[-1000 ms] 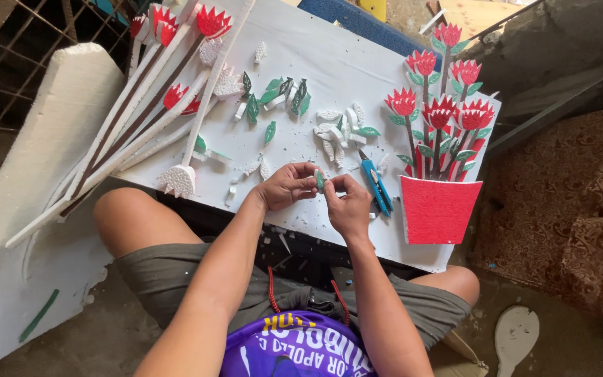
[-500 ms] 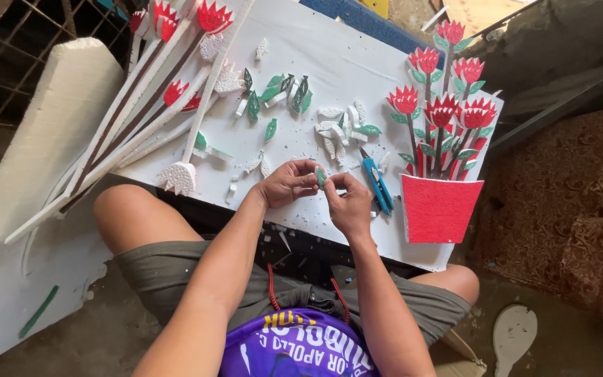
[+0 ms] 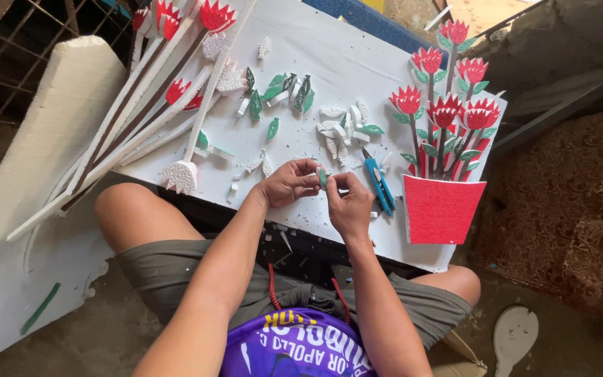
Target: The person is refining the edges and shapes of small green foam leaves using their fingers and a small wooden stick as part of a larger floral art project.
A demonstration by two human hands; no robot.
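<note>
Green foam leaf (image 3: 322, 177) — still pinched between both hands, unmoved.

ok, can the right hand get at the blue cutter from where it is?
Probably yes. The blue cutter lies flat on the white board, just beside the right hand, with nothing between them. But that hand's fingers are pinching a small green leaf piece.

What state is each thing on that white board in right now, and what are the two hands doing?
Left hand: pinching the small green leaf piece.
Right hand: pinching the same piece from the other side.
Green leaf piece: held above the board edge.
Blue cutter: lying flat, untouched.
Red pot with flowers: assembled, lying flat.
Loose leaves: scattered, some green, some white.
Long flower stems: piled at one side.
</note>
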